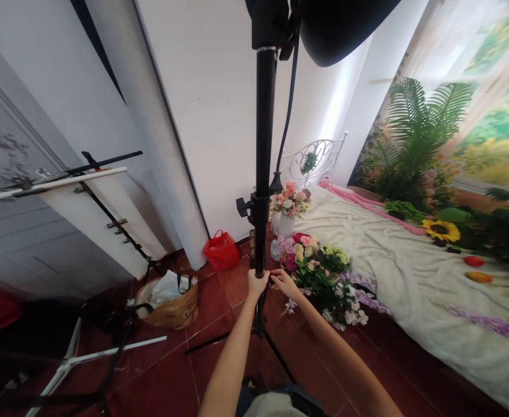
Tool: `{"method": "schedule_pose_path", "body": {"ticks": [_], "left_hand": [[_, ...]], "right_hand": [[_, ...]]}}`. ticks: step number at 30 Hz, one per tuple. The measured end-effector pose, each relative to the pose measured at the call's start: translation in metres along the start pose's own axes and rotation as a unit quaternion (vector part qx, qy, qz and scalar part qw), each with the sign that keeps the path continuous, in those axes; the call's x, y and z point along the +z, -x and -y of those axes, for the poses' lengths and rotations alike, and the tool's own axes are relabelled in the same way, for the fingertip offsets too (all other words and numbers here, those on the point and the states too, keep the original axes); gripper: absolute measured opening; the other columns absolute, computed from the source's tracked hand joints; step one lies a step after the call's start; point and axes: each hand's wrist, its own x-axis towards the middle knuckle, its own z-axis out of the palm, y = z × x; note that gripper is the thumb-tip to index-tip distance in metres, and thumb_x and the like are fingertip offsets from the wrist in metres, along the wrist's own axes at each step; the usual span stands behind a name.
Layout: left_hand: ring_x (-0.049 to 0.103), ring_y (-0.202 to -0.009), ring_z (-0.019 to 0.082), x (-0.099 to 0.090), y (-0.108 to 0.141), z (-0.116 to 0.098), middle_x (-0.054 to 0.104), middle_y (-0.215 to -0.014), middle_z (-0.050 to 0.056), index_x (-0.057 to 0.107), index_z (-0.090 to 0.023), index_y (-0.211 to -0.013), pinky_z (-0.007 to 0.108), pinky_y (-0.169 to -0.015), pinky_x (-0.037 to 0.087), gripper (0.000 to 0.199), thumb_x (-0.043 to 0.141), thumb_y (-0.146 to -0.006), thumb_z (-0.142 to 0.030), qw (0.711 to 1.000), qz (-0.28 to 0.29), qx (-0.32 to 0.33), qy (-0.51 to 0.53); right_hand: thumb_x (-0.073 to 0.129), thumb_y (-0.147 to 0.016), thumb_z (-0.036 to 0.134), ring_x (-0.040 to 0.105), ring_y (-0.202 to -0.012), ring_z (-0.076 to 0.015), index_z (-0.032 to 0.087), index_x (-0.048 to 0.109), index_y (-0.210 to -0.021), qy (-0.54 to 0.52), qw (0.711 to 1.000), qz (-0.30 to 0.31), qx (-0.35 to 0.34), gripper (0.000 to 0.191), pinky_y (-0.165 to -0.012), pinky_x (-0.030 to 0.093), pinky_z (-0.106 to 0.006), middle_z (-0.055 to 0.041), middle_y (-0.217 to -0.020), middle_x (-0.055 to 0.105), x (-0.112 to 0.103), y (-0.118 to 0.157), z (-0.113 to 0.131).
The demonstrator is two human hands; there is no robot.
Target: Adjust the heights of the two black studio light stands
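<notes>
A black light stand (265, 121) rises upright in front of me, its legs spread on the tiles. My left hand (257, 284) is wrapped round the pole below the upper clamp knob (242, 207). Just right of the pole, my right hand (284, 282) has its fingers pinched on what looks like a small dark knob, mostly hidden by the fingers. At the top, the black lamp head (345, 29) is cut off by the frame. A black power cable (289, 110) hangs beside the pole and ends in a plug.
A bed with a cream blanket (367, 243) fills the right side. Artificial flowers (310, 255) stand close to the stand's right. A red bag (222, 250) and a wicker basket (171, 304) sit on the floor at left, near a white stand leg (119, 349).
</notes>
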Motion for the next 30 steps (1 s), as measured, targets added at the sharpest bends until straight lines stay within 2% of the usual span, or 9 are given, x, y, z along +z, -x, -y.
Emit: {"method": "schedule_pose_path", "body": {"ticks": [4,6,8,12,15,18,22,25,30], "left_hand": [[0.042,-0.044,0.007,0.0,0.001,-0.001,0.047,-0.047,-0.002,0.047,-0.015,-0.048,0.018,-0.044,0.032,0.022,0.063,-0.057,-0.027,1.0,-0.001,-0.013,0.008],[0.043,-0.045,0.008,0.0,0.001,-0.001,0.048,-0.048,-0.002,0.048,-0.015,-0.048,0.019,-0.045,0.033,0.021,0.063,-0.057,-0.027,1.0,-0.003,-0.013,0.009],[0.045,-0.046,0.008,0.0,0.001,-0.002,0.049,-0.049,-0.002,0.049,-0.015,-0.049,0.019,-0.045,0.034,0.019,0.063,-0.056,-0.026,1.0,-0.007,-0.01,0.01],[0.044,-0.046,0.008,-0.001,0.002,-0.004,0.049,-0.049,-0.002,0.05,-0.014,-0.049,0.019,-0.046,0.035,0.018,0.063,-0.056,-0.025,1.0,-0.009,-0.005,0.006],[0.044,-0.046,0.008,-0.001,0.002,-0.004,0.049,-0.049,-0.002,0.05,-0.014,-0.049,0.019,-0.046,0.034,0.019,0.063,-0.058,-0.025,1.0,-0.007,0.005,0.002],[0.044,-0.046,0.008,-0.001,0.002,-0.002,0.049,-0.05,-0.002,0.05,-0.015,-0.049,0.019,-0.046,0.034,0.02,0.063,-0.059,-0.026,1.0,-0.005,0.011,-0.001],[0.042,-0.046,0.007,-0.001,0.001,-0.002,0.047,-0.049,-0.003,0.049,-0.015,-0.049,0.019,-0.046,0.033,0.019,0.061,-0.059,-0.026,1.0,0.0,0.008,-0.004],[0.04,-0.045,0.007,-0.001,0.001,-0.004,0.044,-0.046,-0.004,0.047,-0.015,-0.047,0.018,-0.045,0.031,0.02,0.06,-0.059,-0.026,1.0,0.006,0.005,-0.006],[0.038,-0.043,0.006,-0.001,0.002,-0.006,0.043,-0.045,-0.004,0.045,-0.016,-0.046,0.018,-0.043,0.028,0.022,0.06,-0.058,-0.026,1.0,0.002,-0.006,-0.009]], "right_hand": [[0.052,-0.076,0.042,0.046,-0.032,-0.0117,0.015,0.053,-0.093,0.009,0.994,-0.046,0.099,0.032,-0.035,0.035,-0.021,0.0038,-0.044,0.052,0.008,-0.004,0.001],[0.051,-0.075,0.039,0.041,-0.03,-0.0102,0.014,0.057,-0.085,0.019,0.993,-0.065,0.098,0.028,-0.033,0.031,-0.021,0.0042,-0.041,0.048,0.01,-0.005,0.003],[0.052,-0.073,0.035,0.044,-0.035,-0.0108,0.014,0.058,-0.083,0.025,0.992,-0.087,0.082,0.024,-0.037,0.034,-0.022,0.0032,-0.046,0.05,0.009,-0.005,0.006],[0.051,-0.068,0.024,0.057,-0.064,-0.0147,0.017,0.056,-0.099,0.066,0.987,-0.138,-0.044,0.032,-0.057,0.046,-0.025,-0.002,-0.075,0.061,0.002,0.006,0.012],[0.046,-0.066,0.017,0.058,-0.087,-0.0171,0.019,0.056,-0.102,0.096,0.977,-0.091,-0.165,0.038,-0.071,0.048,-0.029,-0.006,-0.1,0.061,-0.001,0.017,0.015],[0.044,-0.065,0.014,0.057,-0.096,-0.0168,0.02,0.054,-0.102,0.08,0.978,-0.037,-0.189,0.038,-0.078,0.048,-0.03,-0.0055,-0.103,0.061,0.001,0.021,0.013],[0.046,-0.068,0.019,0.062,-0.077,-0.0153,0.019,0.051,-0.101,0.056,0.987,-0.037,-0.146,0.033,-0.07,0.049,-0.029,-0.0007,-0.081,0.064,0.008,0.013,0.003],[0.049,-0.072,0.027,0.061,-0.061,-0.0144,0.019,0.05,-0.1,0.009,0.995,-0.068,-0.072,0.029,-0.058,0.049,-0.027,0.0022,-0.067,0.061,0.012,0.004,-0.005],[0.056,-0.07,0.04,0.049,-0.037,-0.012,0.017,0.053,-0.094,-0.051,0.994,-0.081,0.049,0.034,-0.035,0.035,-0.021,0.0035,-0.049,0.054,0.014,-0.006,-0.009]]}}
